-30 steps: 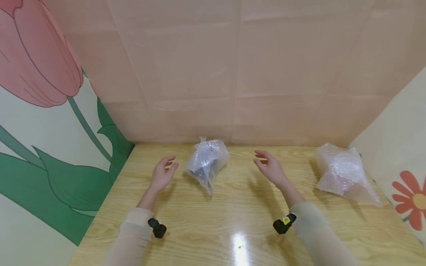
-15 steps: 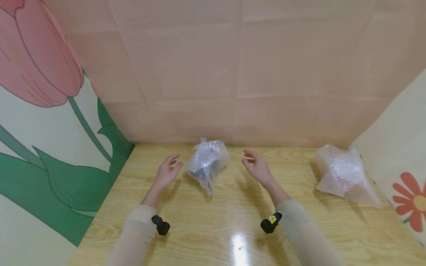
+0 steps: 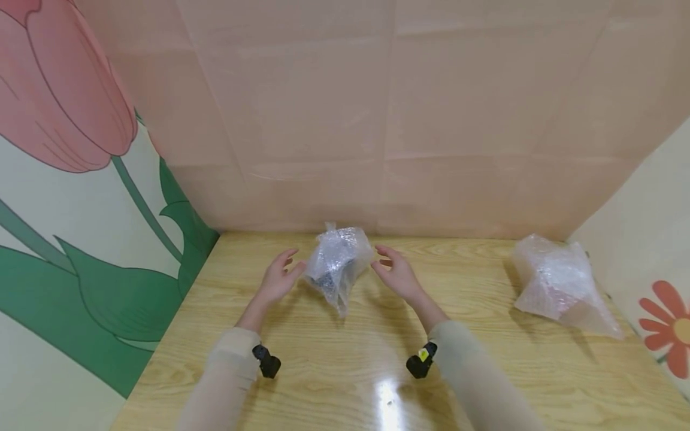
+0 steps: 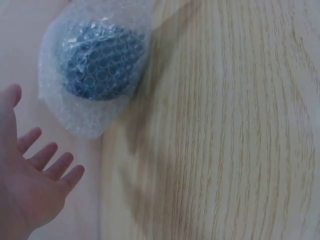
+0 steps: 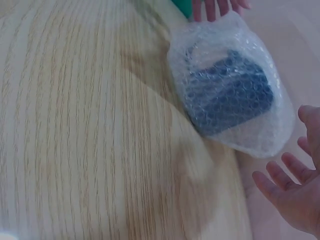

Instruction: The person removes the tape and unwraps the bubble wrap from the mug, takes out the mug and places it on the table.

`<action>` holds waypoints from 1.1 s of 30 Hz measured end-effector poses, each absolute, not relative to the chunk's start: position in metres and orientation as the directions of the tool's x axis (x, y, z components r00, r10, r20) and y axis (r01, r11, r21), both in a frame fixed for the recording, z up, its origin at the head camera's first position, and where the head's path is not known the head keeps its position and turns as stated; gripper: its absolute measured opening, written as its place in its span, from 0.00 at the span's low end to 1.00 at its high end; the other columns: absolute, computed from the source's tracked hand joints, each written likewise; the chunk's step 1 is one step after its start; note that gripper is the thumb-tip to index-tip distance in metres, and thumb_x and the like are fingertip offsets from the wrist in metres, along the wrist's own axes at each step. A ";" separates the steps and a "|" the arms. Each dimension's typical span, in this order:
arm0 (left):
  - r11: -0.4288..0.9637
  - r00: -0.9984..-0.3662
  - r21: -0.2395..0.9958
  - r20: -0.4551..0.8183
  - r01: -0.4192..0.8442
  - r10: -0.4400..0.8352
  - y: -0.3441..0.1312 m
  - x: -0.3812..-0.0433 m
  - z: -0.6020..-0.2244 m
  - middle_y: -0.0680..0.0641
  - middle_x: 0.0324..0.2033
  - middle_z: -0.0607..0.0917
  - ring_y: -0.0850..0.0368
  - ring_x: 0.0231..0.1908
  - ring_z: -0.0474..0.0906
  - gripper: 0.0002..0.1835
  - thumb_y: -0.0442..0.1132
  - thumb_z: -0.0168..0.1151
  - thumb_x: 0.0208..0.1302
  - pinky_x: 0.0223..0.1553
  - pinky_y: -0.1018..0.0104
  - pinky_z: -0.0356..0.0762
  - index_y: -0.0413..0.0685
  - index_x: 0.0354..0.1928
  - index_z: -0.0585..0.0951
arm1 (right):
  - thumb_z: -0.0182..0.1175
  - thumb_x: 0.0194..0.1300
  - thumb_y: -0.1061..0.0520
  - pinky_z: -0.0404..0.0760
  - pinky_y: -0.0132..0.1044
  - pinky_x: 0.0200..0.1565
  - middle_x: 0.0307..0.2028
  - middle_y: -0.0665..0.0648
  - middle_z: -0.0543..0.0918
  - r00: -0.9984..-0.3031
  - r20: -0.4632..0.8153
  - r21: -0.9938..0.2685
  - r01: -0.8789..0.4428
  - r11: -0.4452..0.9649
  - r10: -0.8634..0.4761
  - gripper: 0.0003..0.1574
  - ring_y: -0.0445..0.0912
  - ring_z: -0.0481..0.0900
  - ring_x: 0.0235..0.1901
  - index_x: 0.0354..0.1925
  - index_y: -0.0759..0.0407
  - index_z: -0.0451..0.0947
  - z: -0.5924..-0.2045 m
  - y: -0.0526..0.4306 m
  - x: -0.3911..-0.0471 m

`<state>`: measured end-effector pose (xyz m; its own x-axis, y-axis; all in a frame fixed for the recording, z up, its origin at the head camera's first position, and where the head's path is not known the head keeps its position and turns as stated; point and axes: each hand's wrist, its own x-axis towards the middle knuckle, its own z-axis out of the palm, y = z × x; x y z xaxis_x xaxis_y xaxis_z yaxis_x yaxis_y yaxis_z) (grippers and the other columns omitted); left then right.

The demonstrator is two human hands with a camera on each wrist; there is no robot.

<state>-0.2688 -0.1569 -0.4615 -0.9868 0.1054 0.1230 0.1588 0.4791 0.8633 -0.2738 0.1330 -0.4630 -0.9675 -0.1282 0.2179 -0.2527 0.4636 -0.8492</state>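
Observation:
A bubble-wrapped bundle (image 3: 338,263) with a dark object inside stands toward the back of the wooden table, its wrap drawn to a point at the front. My left hand (image 3: 278,280) is just left of it, fingers relaxed and holding nothing. On the other side, my right hand (image 3: 398,275) is close to the bundle's right edge, also with loose fingers and nothing held. The wrist views show the bundle's dark blue contents (image 4: 102,62) through the bubbles. In the right wrist view, my right hand (image 5: 295,185) has its fingers spread beside the wrap.
A second bubble-wrapped bundle (image 3: 557,284), with something pinkish inside, lies at the right of the table (image 3: 334,371). A pink sheet (image 3: 302,120) hangs behind the table. Painted walls with a tulip (image 3: 70,90) and a red flower (image 3: 671,326) flank it.
Both hands have come inward toward the middle bundle, the right hand moving left by more than the left hand moved right. Both bundles have stayed in place.

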 end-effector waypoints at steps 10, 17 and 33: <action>0.498 -0.984 0.852 0.100 0.163 0.150 -0.153 -0.274 -0.463 0.40 0.66 0.61 0.38 0.63 0.60 0.31 0.50 0.53 0.65 0.62 0.46 0.60 0.47 0.67 0.60 | 0.61 0.59 0.58 0.72 0.54 0.53 0.56 0.71 0.70 -0.944 0.286 -0.784 -0.328 0.527 -0.162 0.32 0.65 0.72 0.52 0.60 0.66 0.67 -0.460 0.113 -0.275; 0.510 -0.985 0.848 0.073 0.144 0.157 -0.150 -0.277 -0.465 0.42 0.67 0.59 0.40 0.64 0.58 0.34 0.55 0.53 0.64 0.63 0.47 0.58 0.51 0.68 0.58 | 0.61 0.59 0.54 0.66 0.54 0.59 0.57 0.70 0.69 -0.948 0.284 -0.746 -0.311 0.588 -0.141 0.34 0.61 0.67 0.57 0.62 0.63 0.65 -0.463 0.110 -0.280; 0.506 -0.981 0.851 0.057 0.144 0.184 -0.140 -0.284 -0.469 0.41 0.68 0.57 0.39 0.65 0.57 0.37 0.56 0.51 0.64 0.63 0.47 0.59 0.47 0.69 0.55 | 0.60 0.61 0.51 0.61 0.55 0.62 0.60 0.69 0.66 -0.954 0.248 -0.743 -0.298 0.599 -0.167 0.36 0.61 0.63 0.61 0.63 0.64 0.64 -0.466 0.105 -0.288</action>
<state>-0.2838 -0.1401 -0.4687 -0.9813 0.1837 0.0573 0.1444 0.5057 0.8506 -0.2877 0.1045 -0.4657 -0.9544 -0.1670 0.2476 -0.2977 0.5993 -0.7431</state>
